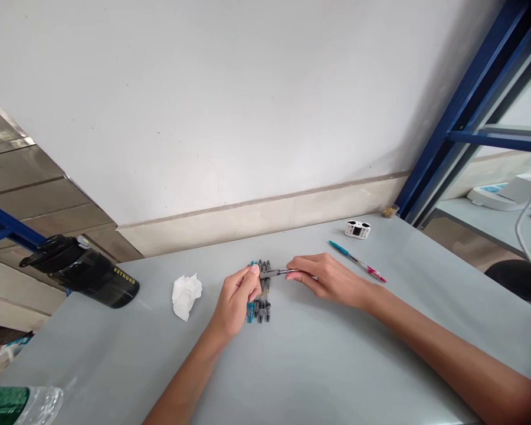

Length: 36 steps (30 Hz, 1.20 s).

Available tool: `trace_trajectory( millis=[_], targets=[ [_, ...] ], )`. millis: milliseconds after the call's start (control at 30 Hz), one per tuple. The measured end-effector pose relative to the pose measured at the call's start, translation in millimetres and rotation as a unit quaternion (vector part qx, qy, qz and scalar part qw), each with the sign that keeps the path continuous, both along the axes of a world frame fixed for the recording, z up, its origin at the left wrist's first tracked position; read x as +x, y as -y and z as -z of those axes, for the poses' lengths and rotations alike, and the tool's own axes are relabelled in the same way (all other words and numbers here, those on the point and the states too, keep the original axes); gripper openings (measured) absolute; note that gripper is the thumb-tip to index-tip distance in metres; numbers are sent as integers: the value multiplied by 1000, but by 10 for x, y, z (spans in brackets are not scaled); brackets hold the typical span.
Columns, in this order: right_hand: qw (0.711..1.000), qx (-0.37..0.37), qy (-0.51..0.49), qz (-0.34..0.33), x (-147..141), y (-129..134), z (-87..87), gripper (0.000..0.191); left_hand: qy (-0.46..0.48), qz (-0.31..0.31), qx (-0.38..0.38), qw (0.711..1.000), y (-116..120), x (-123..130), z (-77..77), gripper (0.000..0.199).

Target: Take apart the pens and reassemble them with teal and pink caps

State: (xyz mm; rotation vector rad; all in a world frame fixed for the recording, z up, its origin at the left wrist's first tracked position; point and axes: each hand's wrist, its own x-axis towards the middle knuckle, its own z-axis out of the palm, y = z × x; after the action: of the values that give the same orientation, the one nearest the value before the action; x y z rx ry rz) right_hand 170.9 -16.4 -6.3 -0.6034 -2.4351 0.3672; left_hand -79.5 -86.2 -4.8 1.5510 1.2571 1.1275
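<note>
A dark grey pen is held level between my hands, above the table. My right hand pinches its right end between thumb and fingers. My left hand is closed, thumb pressed on the curled fingers, at the pen's left end. Beneath the held pen, several pens with black or blue ends lie side by side, partly hidden by my left hand. Apart from that row, to the right of my right hand, a pen with a blue end and a red end lies slanted.
On the grey table, a crumpled white tissue lies left of my left hand. A black bottle stands further left, and a clear bottle with a green label is at the lower left. Toward the back are a white device and a small container.
</note>
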Motion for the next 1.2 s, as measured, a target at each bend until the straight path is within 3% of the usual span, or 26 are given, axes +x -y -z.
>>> trace_trajectory(
  millis=[167,300,467,633,767,900,1033,1200],
  targets=[
    [998,55,16,19,32,-24,17,32,22,-15,-2,1000,-28,38,59,63],
    [998,48,27,35,62,-32,21,32,-19,-15,53,998,-36,-10,46,36],
    [998,30,43,27,60,-26,-6,34,-35,-33,76,996,-40,-41,49,29],
    [999,20,41,26,53,-42,48,27,-67,-41,60,995,-71,-41,90,46],
    [998,6,55,42,53,-34,67,22,-84,-57,80,992,-94,-40,133,35],
    [996,13,75,44,45,-19,18,30,-92,-49,88,991,-91,-43,124,29],
    [997,2,66,28,24,-21,11,34,-92,-57,70,992,-93,-38,128,47],
    [997,-11,56,45,43,-33,58,21,-84,-71,51,993,-103,-33,166,55]
  ],
)
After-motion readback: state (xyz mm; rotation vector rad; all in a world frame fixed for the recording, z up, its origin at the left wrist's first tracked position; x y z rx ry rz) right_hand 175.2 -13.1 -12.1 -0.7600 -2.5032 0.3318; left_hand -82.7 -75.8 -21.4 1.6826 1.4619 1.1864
